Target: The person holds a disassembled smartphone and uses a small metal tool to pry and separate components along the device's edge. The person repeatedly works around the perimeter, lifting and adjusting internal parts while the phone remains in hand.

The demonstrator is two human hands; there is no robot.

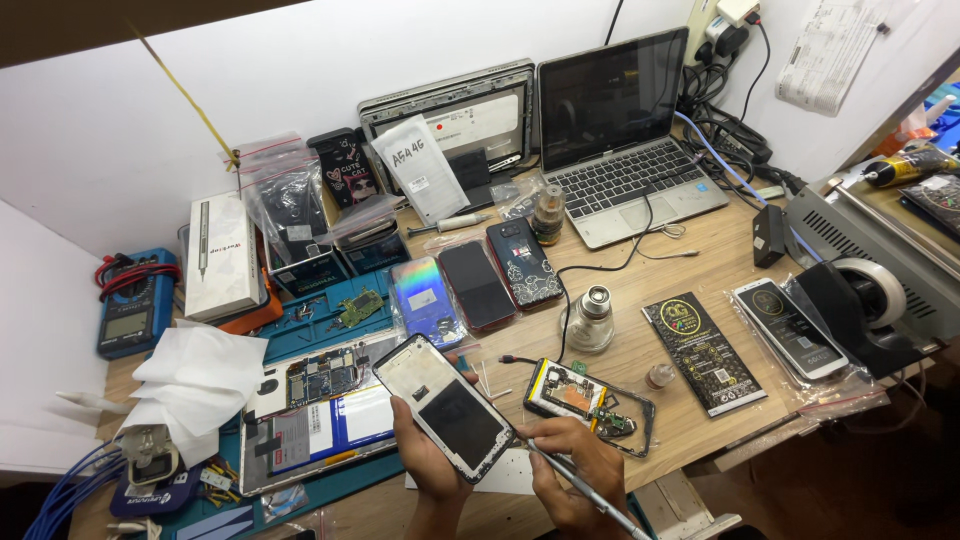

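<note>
The wooden desk (700, 260) stands against a white wall (120, 140), its top crowded with phone parts. At 6 o'clock the left hand (428, 462) is clamped around a phone frame (446, 406), held tilted above the desk with its white inner side and a dark rectangular panel facing up. Just to the right of it, the right hand (572, 470) is closed on a thin metal tool (588, 490), whose tip points toward the frame's lower corner. Just beyond the right hand, an opened phone (590, 403) lies flat with its board exposed.

At 8 o'clock a blue mat (300, 335) carries an opened tablet (315, 425), with crumpled white tissue (195, 380) lying beside it. A multimeter (135, 300) sits at 9 o'clock by the desk's left edge, near a white box (222, 255). In the middle, three phones (478, 285) lie side by side, and a small metal lens (592, 318) stands just right of them. At 12 o'clock a laptop (620, 140) stands open against the wall, with a tangle of black cables (720, 120) running to a wall plug. At 3 o'clock are a black flat pack (704, 352), a bagged phone (790, 328), a tape dispenser (860, 300) and a grey metal machine (880, 250).
</note>
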